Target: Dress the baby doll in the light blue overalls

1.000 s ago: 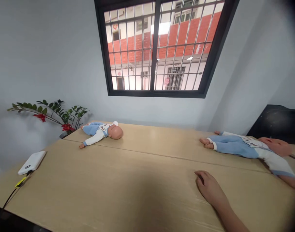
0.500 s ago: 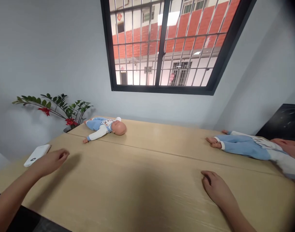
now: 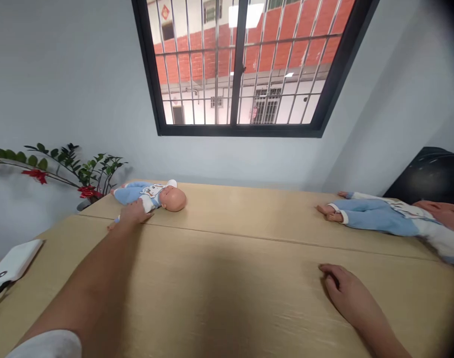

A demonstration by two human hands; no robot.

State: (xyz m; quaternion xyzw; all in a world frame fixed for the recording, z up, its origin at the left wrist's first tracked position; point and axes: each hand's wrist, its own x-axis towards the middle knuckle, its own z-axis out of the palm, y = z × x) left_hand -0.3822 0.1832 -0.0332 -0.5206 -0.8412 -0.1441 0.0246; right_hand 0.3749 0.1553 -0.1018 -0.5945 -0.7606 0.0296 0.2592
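Observation:
A baby doll [image 3: 173, 199] in a blue and white outfit lies on its back at the far left of the table. My left hand [image 3: 133, 213] reaches over this doll's near arm, covering part of the white sleeve. Its thumb stands apart from the fingers, which are partly hidden, and no firm grip shows. My right hand [image 3: 346, 293] hovers low over or rests on the table at the right, holding nothing, its fingers loosely bent with a gap at the thumb. Beyond it lies a second, similarly dressed doll [image 3: 383, 216], with its feet pointing left.
The wooden table [image 3: 227, 283] has a seam running across it. A white box-like device [image 3: 14, 263] with a cable lies at the left edge. Behind stand a potted plant [image 3: 96, 171] with red ribbons and a barred window [image 3: 234, 130]. A black glossy object [image 3: 428, 174] is at the right.
My left hand has moved forward and right from near the white device to the left doll's arm. My right hand has hardly moved. The view has turned slightly.

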